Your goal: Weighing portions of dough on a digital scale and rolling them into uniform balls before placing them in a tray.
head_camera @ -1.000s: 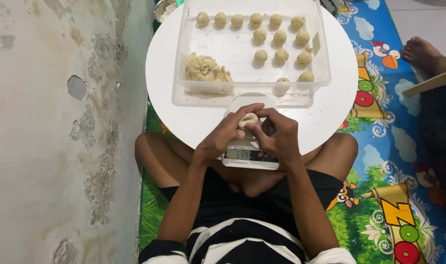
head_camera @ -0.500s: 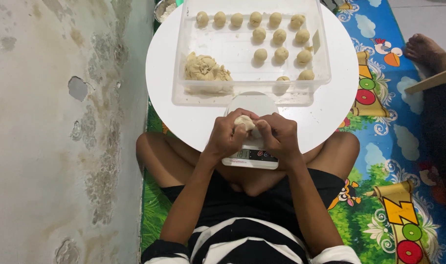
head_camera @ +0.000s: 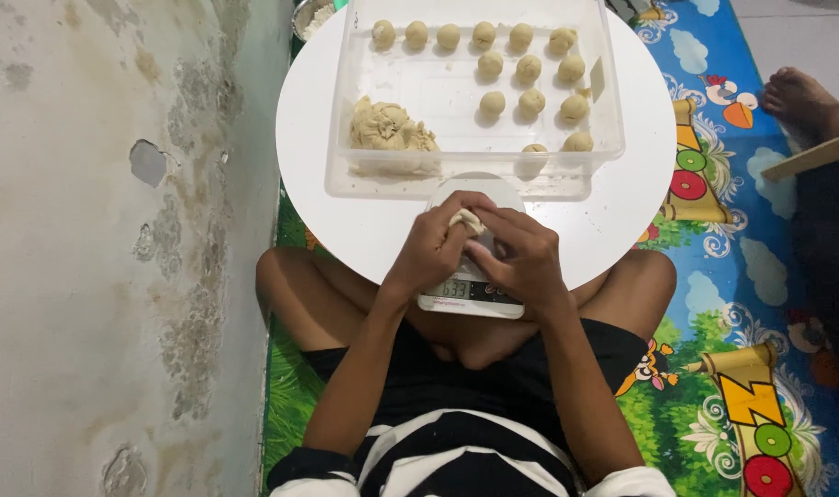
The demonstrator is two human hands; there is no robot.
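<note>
Above the white scale [head_camera: 470, 293], both hands [head_camera: 479, 247] pinch dough [head_camera: 465, 221].

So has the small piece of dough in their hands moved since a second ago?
Barely. The dough piece stays pinched between the left hand and right hand above the scale, just below the clear tray.

Soft, even daylight, faint shadows, sharp focus, slight wide-angle edge distortion.
</note>
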